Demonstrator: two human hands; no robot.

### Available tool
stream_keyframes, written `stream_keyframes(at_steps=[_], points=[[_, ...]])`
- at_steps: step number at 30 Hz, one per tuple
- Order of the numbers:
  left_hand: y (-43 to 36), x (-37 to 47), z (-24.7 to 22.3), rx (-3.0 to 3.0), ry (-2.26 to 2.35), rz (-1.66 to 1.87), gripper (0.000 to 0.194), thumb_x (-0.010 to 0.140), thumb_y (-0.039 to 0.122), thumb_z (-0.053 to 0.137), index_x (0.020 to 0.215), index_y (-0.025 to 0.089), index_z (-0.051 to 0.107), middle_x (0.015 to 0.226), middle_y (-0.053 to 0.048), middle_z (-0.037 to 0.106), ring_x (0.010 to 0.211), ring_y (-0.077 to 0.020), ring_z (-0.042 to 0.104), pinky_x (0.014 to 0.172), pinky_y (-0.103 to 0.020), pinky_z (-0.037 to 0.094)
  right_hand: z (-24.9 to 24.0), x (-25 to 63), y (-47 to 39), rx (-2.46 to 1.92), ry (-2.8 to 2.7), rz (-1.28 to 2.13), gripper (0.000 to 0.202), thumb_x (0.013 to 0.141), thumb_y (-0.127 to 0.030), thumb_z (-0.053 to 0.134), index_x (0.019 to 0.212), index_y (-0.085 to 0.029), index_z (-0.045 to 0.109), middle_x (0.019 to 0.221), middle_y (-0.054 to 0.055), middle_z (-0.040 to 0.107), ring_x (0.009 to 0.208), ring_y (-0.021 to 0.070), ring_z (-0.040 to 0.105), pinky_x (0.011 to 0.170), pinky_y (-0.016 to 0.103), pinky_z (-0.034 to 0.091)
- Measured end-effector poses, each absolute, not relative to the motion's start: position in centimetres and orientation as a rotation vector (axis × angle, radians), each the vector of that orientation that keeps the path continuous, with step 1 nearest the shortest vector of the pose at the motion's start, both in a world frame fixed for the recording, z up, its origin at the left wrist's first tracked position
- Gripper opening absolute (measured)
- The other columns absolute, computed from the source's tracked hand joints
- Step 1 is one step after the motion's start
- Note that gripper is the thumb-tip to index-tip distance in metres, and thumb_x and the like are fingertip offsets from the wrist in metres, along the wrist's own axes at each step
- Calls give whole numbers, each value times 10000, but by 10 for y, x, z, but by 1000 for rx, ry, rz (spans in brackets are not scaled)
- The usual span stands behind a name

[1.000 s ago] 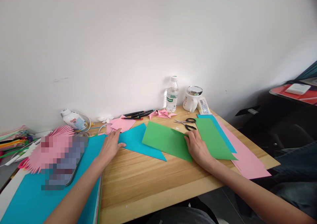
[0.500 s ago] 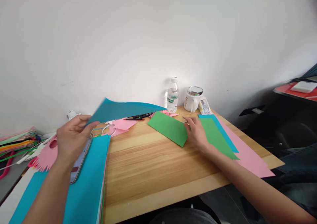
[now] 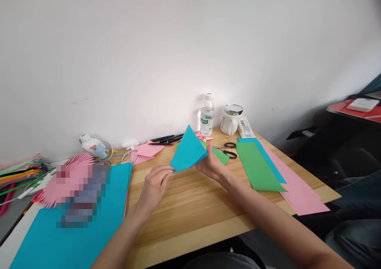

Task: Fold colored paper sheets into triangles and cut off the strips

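Note:
A blue sheet of paper [image 3: 188, 150], seen as a folded or bent triangle with its tip up, is held above the middle of the table. My left hand [image 3: 156, 183] pinches its lower left corner. At its right edge, my right hand [image 3: 210, 164] grips it, with some fingers hidden behind the paper. Under and behind it lies a green paper piece [image 3: 220, 156], partly covered. Black-handled scissors [image 3: 229, 150] rest on the table just beyond my right hand.
Green strips [image 3: 257, 168] and pink sheets [image 3: 309, 197] lie at the right. Along the wall stand a water bottle [image 3: 207, 116] and a white mug [image 3: 231, 120]. Pens [image 3: 162, 139] and pink scraps [image 3: 147, 150] lie behind. A blue paper stack [image 3: 104, 233] covers the left side.
My left hand has brought the blue sheet from the left to the middle. My right hand has left the scissors on the table and taken hold of the sheet's right side.

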State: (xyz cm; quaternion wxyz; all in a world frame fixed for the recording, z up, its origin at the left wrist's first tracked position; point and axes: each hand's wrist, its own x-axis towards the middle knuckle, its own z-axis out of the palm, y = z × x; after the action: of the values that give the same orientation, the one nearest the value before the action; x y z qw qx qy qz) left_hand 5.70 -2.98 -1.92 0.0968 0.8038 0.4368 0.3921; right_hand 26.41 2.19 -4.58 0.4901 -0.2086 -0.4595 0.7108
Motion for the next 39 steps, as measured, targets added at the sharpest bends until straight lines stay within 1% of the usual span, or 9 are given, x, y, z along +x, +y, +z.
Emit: stream_keyframes(at_steps=[7,10,16,20,23,29,34,37,39], points=[[-21,60,-19,2039,1472,1171,177,664,283,673,533,197,589,724,-25,645,703,-174,609,670,-321,484,-40,264,25,-564,-941,1831,719,690,-730,501,1220,-245,465,1113,93,639,1013,261,596,783,387,515],[-16,58,-21,1776,1486,1207,259,561,322,746,495,187,534,762,-33,659,735,-198,624,680,-330,487,-41,267,25,-558,-920,1865,647,664,-563,665,1189,-226,494,1099,96,651,1015,273,601,799,411,515],[-5,46,-25,1472,1449,1275,313,715,443,627,866,171,596,930,-74,679,916,-229,612,739,-334,494,-40,276,30,-623,-935,1898,651,565,-183,773,1164,-247,528,1029,55,682,950,265,635,749,387,542],[0,42,-30,1278,1269,1283,457,712,440,639,1079,180,554,1040,-76,664,964,-224,604,783,-339,496,-39,284,34,-694,-986,1870,643,565,-161,763,1162,-243,538,1005,40,694,880,247,653,714,369,543],[1,40,-36,1073,1166,1235,515,671,422,682,1102,172,554,1081,-94,656,949,-234,617,792,-364,498,-41,289,36,-710,-1011,1881,635,571,-148,754,1163,-227,536,1001,37,695,837,230,658,701,359,533],[3,35,-50,1013,1222,1241,473,676,426,669,1045,154,553,1012,-106,669,888,-238,631,708,-343,505,-50,289,39,-750,-1048,1899,547,577,-163,746,1095,-208,576,974,34,695,791,202,651,689,326,508],[5,28,-52,1289,1504,1262,362,770,493,523,937,177,581,797,-48,669,650,-188,619,550,-290,468,-55,288,39,-907,-1118,1760,450,595,-169,716,1029,-205,603,912,2,693,771,189,627,692,315,496],[5,19,-50,1573,1797,1281,267,807,426,490,866,189,597,767,-42,659,637,-189,607,594,-310,465,-58,288,41,-968,-1123,1676,400,600,-178,699,990,-205,612,880,-4,691,779,201,621,696,323,496],[5,12,-47,1854,2055,1303,182,807,307,496,900,191,601,853,-56,660,765,-211,611,708,-343,464,-61,288,42,-1025,-1134,1636,387,609,-195,687,989,-204,615,882,3,690,811,223,623,721,347,500]])
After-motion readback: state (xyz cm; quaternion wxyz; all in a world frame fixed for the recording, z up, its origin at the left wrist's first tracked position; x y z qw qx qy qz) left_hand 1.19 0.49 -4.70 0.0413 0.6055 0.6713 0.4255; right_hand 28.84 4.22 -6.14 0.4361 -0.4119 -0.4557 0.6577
